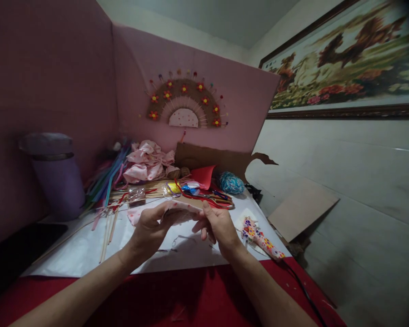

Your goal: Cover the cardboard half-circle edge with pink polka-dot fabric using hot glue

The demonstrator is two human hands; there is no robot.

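A pale pink dotted fabric piece [184,206], curved along its top edge, is held up over the white sheet. My left hand [154,227] grips its left end, the fingers wrapped behind it. At its right end my right hand [218,225] pinches the edge between thumb and fingers. Beneath and to the right lies a glue gun [264,240] covered in flower-patterned material, with a black cord. Behind the hands are scissors [221,202], a red sheet [203,176] and a blue yarn ball [231,182].
A purple bin [58,181] stands at left, near coloured strips [111,177] and crumpled pink fabric [148,161]. Thin wooden sticks [111,227] lie on the white sheet [78,254]. A half-ring flower decoration [184,88] hangs on the pink panel; brown cardboard [211,159] leans below.
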